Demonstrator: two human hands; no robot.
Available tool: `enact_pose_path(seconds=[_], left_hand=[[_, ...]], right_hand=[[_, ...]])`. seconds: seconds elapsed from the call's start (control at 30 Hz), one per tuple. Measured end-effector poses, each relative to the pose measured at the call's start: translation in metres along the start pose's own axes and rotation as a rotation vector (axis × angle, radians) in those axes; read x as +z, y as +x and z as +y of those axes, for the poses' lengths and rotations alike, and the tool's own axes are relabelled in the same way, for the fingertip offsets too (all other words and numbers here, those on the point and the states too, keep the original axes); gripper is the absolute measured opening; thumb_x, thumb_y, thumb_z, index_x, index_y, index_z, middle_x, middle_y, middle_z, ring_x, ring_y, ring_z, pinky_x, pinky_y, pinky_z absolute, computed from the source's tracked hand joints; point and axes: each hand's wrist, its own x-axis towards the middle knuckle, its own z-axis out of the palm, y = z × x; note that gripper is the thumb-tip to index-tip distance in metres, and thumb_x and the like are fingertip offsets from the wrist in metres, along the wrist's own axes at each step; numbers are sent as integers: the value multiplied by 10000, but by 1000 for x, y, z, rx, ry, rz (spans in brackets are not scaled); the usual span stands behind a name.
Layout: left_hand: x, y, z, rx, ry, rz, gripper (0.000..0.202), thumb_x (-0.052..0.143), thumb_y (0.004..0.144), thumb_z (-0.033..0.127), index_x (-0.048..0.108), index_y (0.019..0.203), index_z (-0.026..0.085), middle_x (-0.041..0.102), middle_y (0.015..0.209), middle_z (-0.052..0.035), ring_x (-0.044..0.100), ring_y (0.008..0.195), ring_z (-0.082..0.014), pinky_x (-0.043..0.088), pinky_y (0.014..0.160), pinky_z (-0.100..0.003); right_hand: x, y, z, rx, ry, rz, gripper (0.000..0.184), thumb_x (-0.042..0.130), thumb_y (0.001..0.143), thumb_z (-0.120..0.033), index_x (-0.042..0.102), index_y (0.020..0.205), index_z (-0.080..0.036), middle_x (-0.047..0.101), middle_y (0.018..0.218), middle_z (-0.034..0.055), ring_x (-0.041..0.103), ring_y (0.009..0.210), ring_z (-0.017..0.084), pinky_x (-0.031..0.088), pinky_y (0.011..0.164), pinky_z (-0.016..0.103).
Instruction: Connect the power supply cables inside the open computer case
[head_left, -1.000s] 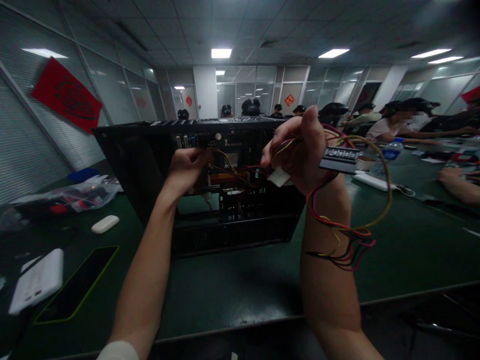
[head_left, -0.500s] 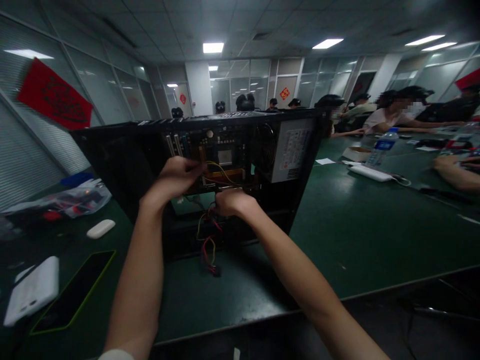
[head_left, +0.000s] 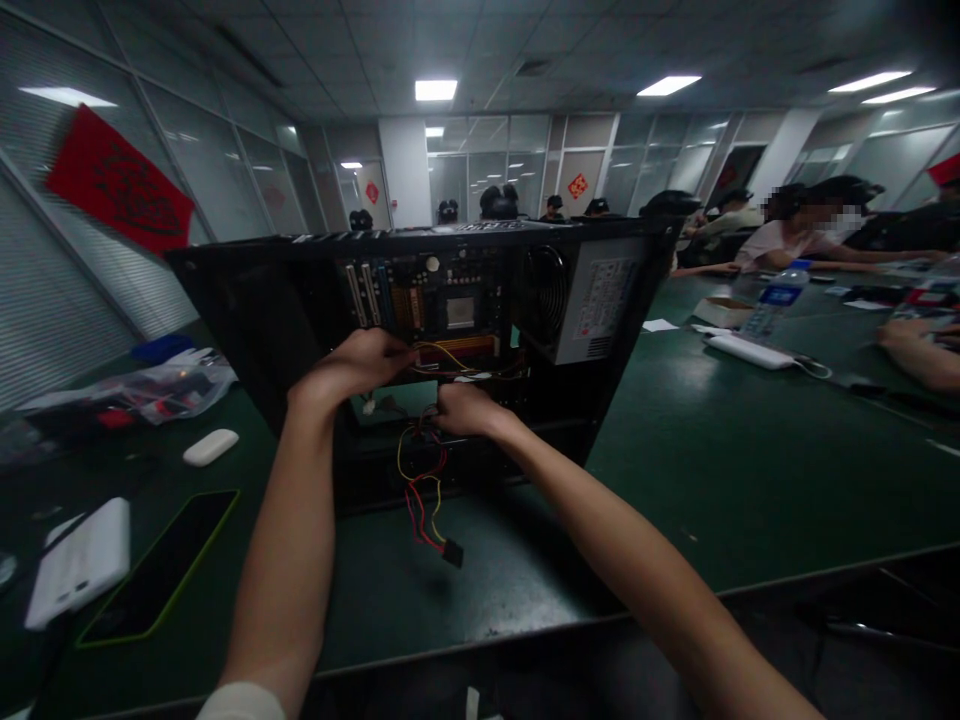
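Observation:
An open black computer case (head_left: 247,300) stands on the green table (head_left: 750,480), its motherboard (head_left: 442,300) and power supply (head_left: 592,300) facing me. My left hand (head_left: 360,365) is curled inside the case at the board's lower edge, fingers closed near yellow wires. My right hand (head_left: 461,410) is closed on a bundle of red, yellow and black cables (head_left: 420,490) just below the board. The cables hang out of the case, and their black connector (head_left: 452,552) lies on the table.
At the left lie a white device (head_left: 79,570), a black phone with a green rim (head_left: 154,565), a white oval object (head_left: 210,447) and a plastic bag (head_left: 150,385). A water bottle (head_left: 776,300) and white strip (head_left: 750,350) sit at the right. Other people sit around the table.
My right hand came down from in front of my face, where it held up cables and a connector, into the case. The cable bundle now hangs out onto the table.

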Motion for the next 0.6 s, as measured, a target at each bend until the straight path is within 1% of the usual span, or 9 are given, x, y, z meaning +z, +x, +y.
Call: enact_pose_path(seconds=[0.07, 0.17, 0.23, 0.27, 0.33, 0.43, 0.5, 0.57, 0.6], left_hand=[[-4, -2, 5, 16, 9, 159, 337, 574, 877, 464, 805, 842, 221, 772, 769, -70, 694, 699, -217, 415, 557, -273], [-9, -6, 13, 25, -6, 451, 316, 603, 874, 464, 819, 890, 234, 785, 827, -80, 697, 741, -239, 441, 622, -307], [-11, -9, 19, 23, -48, 578, 300, 630, 867, 473, 822, 913, 246, 786, 832, -77, 698, 771, -253, 464, 676, -327], [-11, -11, 22, 28, -77, 600, 297, 644, 862, 479, 823, 914, 248, 785, 828, -76, 701, 795, -262, 474, 708, -336], [-12, -15, 27, 59, -140, 589, 295, 665, 857, 481, 825, 918, 242, 787, 846, -75, 708, 841, -273, 488, 755, -343], [-14, -20, 33, 142, -240, 529, 283, 671, 862, 447, 823, 962, 230, 795, 941, -57, 715, 887, -257, 503, 764, -317], [-15, -22, 35, 185, -305, 498, 269, 678, 860, 416, 821, 973, 217, 795, 971, -47, 715, 894, -243, 511, 748, -296], [-17, -22, 36, 198, -351, 480, 260, 679, 863, 395, 820, 960, 198, 795, 954, -51, 712, 875, -233, 515, 731, -284], [-17, -21, 36, 196, -365, 476, 259, 682, 864, 388, 820, 955, 189, 795, 944, -56, 711, 862, -229, 515, 723, -282]], right_hand=[[1, 1, 1, -5, -7, 8, 359, 566, 901, -310, 702, 1173, -119, 705, 1231, 188, 689, 1087, 290, 496, 783, 286], [2, 2, 4, -14, -13, 10, 349, 553, 912, -316, 713, 1153, -120, 718, 1198, 188, 698, 1060, 288, 489, 759, 283], [4, 2, 5, -14, -20, 5, 353, 549, 924, -334, 713, 1154, -123, 721, 1193, 185, 698, 1061, 283, 487, 768, 280], [4, 3, 6, -12, -28, 5, 357, 551, 929, -347, 712, 1157, -125, 719, 1199, 185, 697, 1063, 284, 487, 771, 281], [4, 3, 7, -4, -43, 8, 360, 569, 922, -371, 713, 1142, -125, 715, 1202, 191, 697, 1056, 294, 488, 763, 290], [4, 4, 8, 7, 27, 74, 272, 605, 897, -353, 719, 961, -114, 739, 1063, 189, 704, 942, 276, 469, 689, 284], [3, 4, 8, 2, 285, 125, 247, 586, 914, -333, 661, 786, -135, 717, 812, 117, 660, 706, 189, 417, 575, 251], [1, 3, 8, 7, 707, 125, 300, 536, 951, -340, 572, 709, -168, 578, 592, 6, 474, 463, 97, 316, 453, 224], [0, 3, 7, 15, 932, 112, 285, 528, 957, -335, 549, 721, -178, 518, 552, -34, 386, 408, 74, 275, 418, 212]])
